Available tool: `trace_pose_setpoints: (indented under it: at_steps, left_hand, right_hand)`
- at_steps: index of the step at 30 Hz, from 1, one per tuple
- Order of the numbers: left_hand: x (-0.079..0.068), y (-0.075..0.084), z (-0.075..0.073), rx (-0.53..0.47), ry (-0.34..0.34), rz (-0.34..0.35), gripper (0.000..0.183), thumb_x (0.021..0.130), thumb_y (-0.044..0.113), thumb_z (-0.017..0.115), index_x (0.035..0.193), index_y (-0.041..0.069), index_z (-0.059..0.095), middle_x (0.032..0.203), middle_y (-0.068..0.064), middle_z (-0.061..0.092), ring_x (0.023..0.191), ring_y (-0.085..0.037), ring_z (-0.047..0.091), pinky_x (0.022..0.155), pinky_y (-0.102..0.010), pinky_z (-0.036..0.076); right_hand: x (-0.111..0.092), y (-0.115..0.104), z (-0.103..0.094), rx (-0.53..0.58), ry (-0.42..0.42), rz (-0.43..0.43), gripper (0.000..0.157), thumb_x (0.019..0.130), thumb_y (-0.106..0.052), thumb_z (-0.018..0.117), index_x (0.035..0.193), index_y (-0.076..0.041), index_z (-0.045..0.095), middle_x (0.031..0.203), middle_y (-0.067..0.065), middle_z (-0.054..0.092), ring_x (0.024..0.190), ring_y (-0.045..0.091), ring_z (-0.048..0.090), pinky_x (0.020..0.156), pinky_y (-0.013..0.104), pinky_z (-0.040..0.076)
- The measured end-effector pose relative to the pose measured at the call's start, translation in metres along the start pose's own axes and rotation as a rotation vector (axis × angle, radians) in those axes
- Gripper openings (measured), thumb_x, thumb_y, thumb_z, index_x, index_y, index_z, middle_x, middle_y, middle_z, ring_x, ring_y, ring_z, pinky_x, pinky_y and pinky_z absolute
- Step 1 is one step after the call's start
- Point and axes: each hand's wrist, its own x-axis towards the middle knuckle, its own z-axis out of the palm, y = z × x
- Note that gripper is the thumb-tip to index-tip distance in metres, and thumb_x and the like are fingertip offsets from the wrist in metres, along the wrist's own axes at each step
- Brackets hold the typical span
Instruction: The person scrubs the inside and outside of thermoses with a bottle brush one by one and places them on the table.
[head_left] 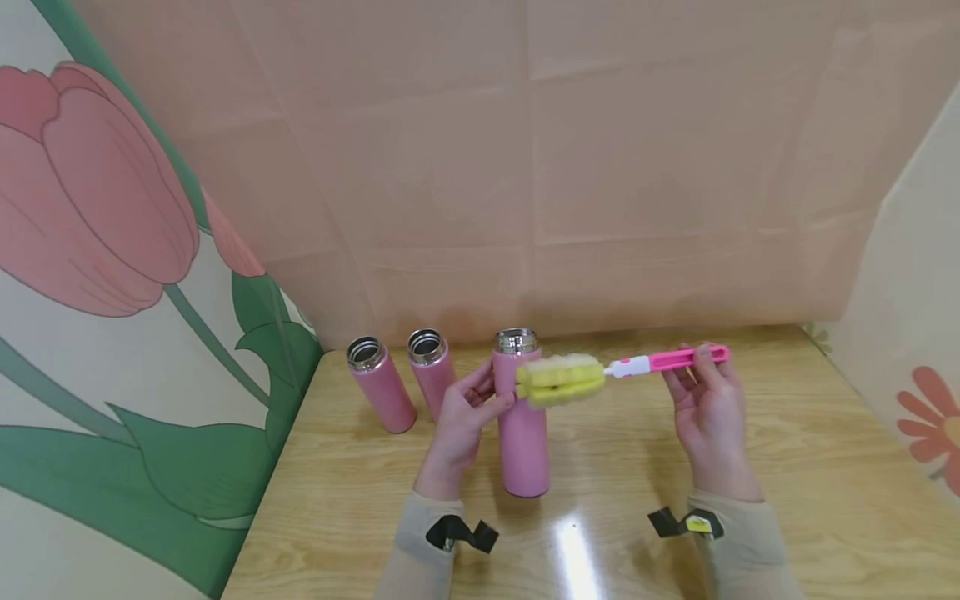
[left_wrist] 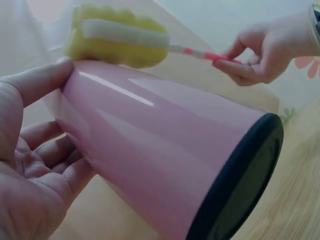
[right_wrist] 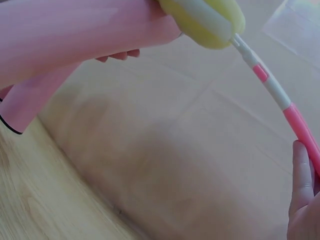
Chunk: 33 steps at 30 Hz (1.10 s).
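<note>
My left hand (head_left: 462,423) grips a pink bottle (head_left: 523,454) near its upper part, thumb and fingers on either side. The bottle has no lid on, and its metal mouth faces up; its dark base shows in the left wrist view. My right hand (head_left: 708,408) pinches the pink handle of a bottle brush (head_left: 561,380). The brush lies roughly level, its yellow and white sponge head overlapping the bottle's side just below the neck. In the left wrist view the sponge (left_wrist: 120,37) runs along the bottle's upper side.
Two more pink bottles without lids, one at the far left (head_left: 382,387) and one beside my left hand (head_left: 432,367), stand on the wooden table (head_left: 615,500). A pinkish cloth (head_left: 600,167) hangs behind the table. Flower-painted walls flank it.
</note>
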Motion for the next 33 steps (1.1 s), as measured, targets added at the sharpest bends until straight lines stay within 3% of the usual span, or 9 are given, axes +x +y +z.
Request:
trace_pose_setpoints:
  at_steps: [5, 11, 23, 27, 33]
  left_hand:
    - [0.0000, -0.0002, 0.0003, -0.036, -0.003, 0.027, 0.072, 0.095, 0.008, 0.079, 0.159, 0.002, 0.047, 0.145, -0.021, 0.065, 0.126, -0.024, 0.066, 0.104, -0.034, 0.055]
    - [0.0015, -0.0028, -0.0003, -0.093, 0.039, 0.061, 0.068, 0.095, 0.004, 0.073, 0.159, 0.001, 0.048, 0.139, -0.022, 0.067, 0.118, -0.024, 0.070, 0.097, -0.036, 0.060]
    - [0.0027, -0.0016, 0.0030, -0.245, 0.123, 0.086, 0.066, 0.094, 0.004, 0.068, 0.153, -0.013, 0.046, 0.121, -0.009, 0.071, 0.103, -0.018, 0.071, 0.084, -0.029, 0.062]
    - [0.0017, -0.0017, 0.0035, -0.252, 0.104, 0.079, 0.067, 0.093, 0.005, 0.068, 0.153, -0.014, 0.045, 0.119, -0.006, 0.071, 0.101, -0.016, 0.070, 0.084, -0.028, 0.061]
    - [0.0010, -0.0014, 0.0040, -0.239, 0.010, 0.055, 0.068, 0.096, 0.009, 0.067, 0.155, -0.012, 0.042, 0.132, -0.009, 0.069, 0.109, -0.017, 0.071, 0.094, -0.032, 0.060]
  right_hand:
    - [0.0017, -0.0002, -0.0015, -0.090, -0.029, 0.022, 0.005, 0.108, -0.002, 0.060, 0.104, -0.002, 0.063, 0.102, 0.013, 0.069, 0.091, 0.025, 0.073, 0.087, 0.036, 0.064]
    - [0.0031, -0.0009, -0.0036, -0.305, -0.082, 0.042, 0.006, 0.109, -0.006, 0.060, 0.108, -0.003, 0.066, 0.102, 0.009, 0.071, 0.087, 0.020, 0.074, 0.081, 0.033, 0.065]
    - [0.0046, 0.0000, -0.0084, -0.627, -0.198, 0.168, 0.009, 0.111, -0.009, 0.059, 0.108, -0.011, 0.067, 0.100, 0.003, 0.073, 0.087, 0.015, 0.070, 0.079, 0.030, 0.064]
    - [0.0062, 0.0022, -0.0090, -0.597, -0.167, 0.187, 0.008, 0.110, -0.010, 0.060, 0.107, -0.011, 0.068, 0.100, 0.002, 0.073, 0.086, 0.015, 0.070, 0.080, 0.028, 0.064]
    - [0.0084, 0.0058, -0.0074, -0.330, -0.060, 0.160, 0.010, 0.111, -0.009, 0.057, 0.105, -0.007, 0.066, 0.100, 0.006, 0.072, 0.086, 0.018, 0.072, 0.085, 0.029, 0.063]
